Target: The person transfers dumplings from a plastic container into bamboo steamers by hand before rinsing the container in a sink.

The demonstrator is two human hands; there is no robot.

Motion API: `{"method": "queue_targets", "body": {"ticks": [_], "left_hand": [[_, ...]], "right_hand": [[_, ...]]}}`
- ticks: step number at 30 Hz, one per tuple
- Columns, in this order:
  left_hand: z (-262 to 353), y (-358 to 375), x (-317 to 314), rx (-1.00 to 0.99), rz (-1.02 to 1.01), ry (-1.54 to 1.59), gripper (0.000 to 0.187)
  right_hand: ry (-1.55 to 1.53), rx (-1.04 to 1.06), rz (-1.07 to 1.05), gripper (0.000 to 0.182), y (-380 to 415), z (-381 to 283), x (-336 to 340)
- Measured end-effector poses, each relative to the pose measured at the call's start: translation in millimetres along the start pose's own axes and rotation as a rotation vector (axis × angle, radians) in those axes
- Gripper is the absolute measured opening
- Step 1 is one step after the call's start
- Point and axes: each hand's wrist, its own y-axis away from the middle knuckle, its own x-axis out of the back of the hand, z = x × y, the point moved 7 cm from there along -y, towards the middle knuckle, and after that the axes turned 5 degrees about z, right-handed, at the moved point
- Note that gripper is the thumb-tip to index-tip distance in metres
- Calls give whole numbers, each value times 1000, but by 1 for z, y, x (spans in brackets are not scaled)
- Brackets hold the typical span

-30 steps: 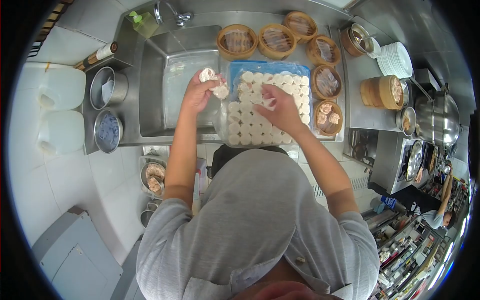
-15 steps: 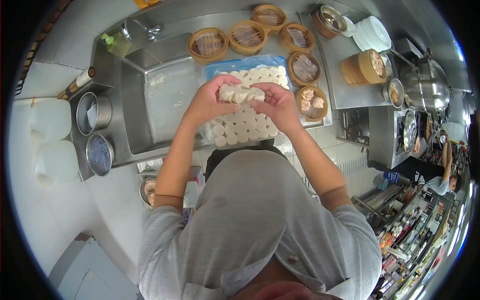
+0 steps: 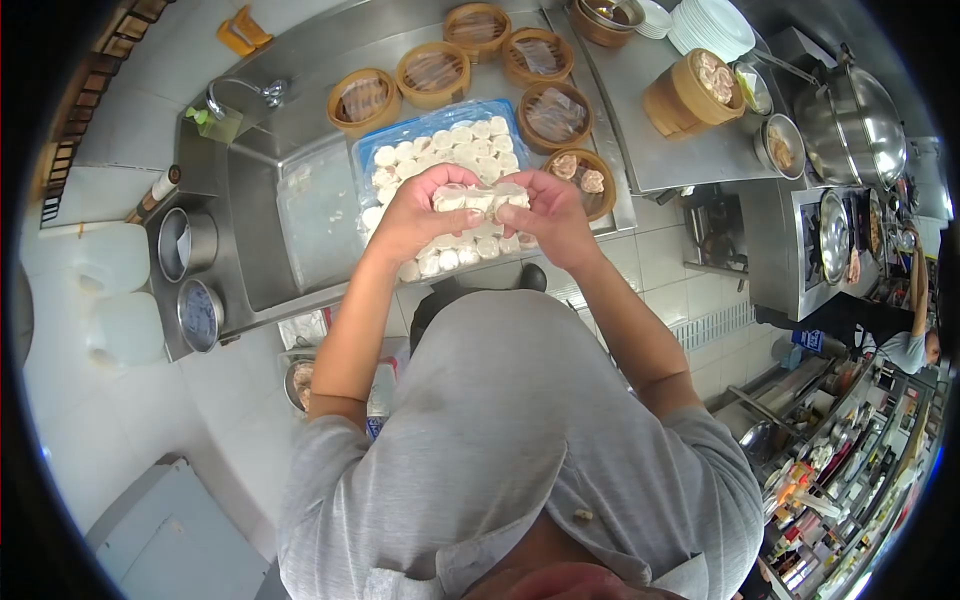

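Note:
My left hand (image 3: 413, 222) and my right hand (image 3: 552, 215) both grip a short row of white dough pieces (image 3: 462, 199), one hand at each end, thumbs in front. The pieces look soft and pressed against one another. Just below my hands lies a tray (image 3: 362, 150) with a blue rim, filled with rows of similar round white pieces (image 3: 450, 140). My hands hide the middle of it. Close to my right hand stands a bamboo steamer (image 3: 600, 205) holding pinkish dumplings (image 3: 591, 181).
More bamboo steamers (image 3: 433, 72) with clear film arc behind the tray. A steel sink (image 3: 262, 275) lies left, with metal bowls (image 3: 200, 315) beside it. To the right are stacked plates (image 3: 712, 28), a steamer stack (image 3: 680, 95) and a big steel pot (image 3: 850, 125). Another person (image 3: 905, 350) is far right.
My view has shifted, so the tray and steamers appear further left. My hands stay closed on the dough row, now over the tray's nearer right part.

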Motion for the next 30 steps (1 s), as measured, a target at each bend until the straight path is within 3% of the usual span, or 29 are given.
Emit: {"method": "queue_targets", "body": {"ticks": [12,18,21,24,27,30], "left_hand": [[-15,6,-41,48,-99,392,43],[-27,10,-41,60,-184,645,44],[-28,12,-28,23,-91,605,46],[-27,23,-2,-16,62,527,45],[-28,32,26,-28,113,469,42],[-30,32,34,-8,107,497,40]], "right_hand": [[-288,-185,-203,32,10,-5,23],[-705,-338,-363,33,7,7,19],[-673,-300,-167,32,-1,4,29],[-430,-44,130,30,-1,-49,76],[147,125,364,32,0,-70,153],[761,-89,416,35,9,-69,173]]}}
